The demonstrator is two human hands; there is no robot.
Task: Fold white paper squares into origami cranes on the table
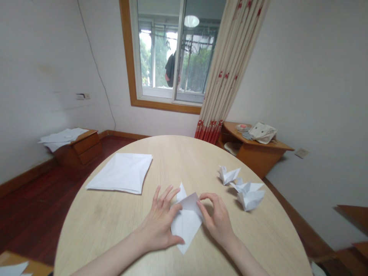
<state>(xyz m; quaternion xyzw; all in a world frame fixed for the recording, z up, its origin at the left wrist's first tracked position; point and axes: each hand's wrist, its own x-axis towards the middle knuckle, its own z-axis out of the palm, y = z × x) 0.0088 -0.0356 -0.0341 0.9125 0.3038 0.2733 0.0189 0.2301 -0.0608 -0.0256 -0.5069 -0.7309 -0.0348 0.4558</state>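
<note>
A partly folded sheet of white paper (188, 224) lies on the round table in front of me, long and pointed at both ends, with one flap raised. My left hand (163, 218) rests on its left side, fingers spread, the thumb near the lower point and a fingertip by the raised flap's left edge. With thumb and index finger, my right hand (215, 214) pinches the right corner of that flap. To the right stand several folded white paper birds (250, 195), apart from both hands.
A stack of white paper sheets (120, 172) lies at the table's left. The pale wooden round table (178, 147) stands before a window. A small drawer cabinet (86, 147) with papers is on the left, and a wooden desk (255, 153) with a cloth bag at the back right.
</note>
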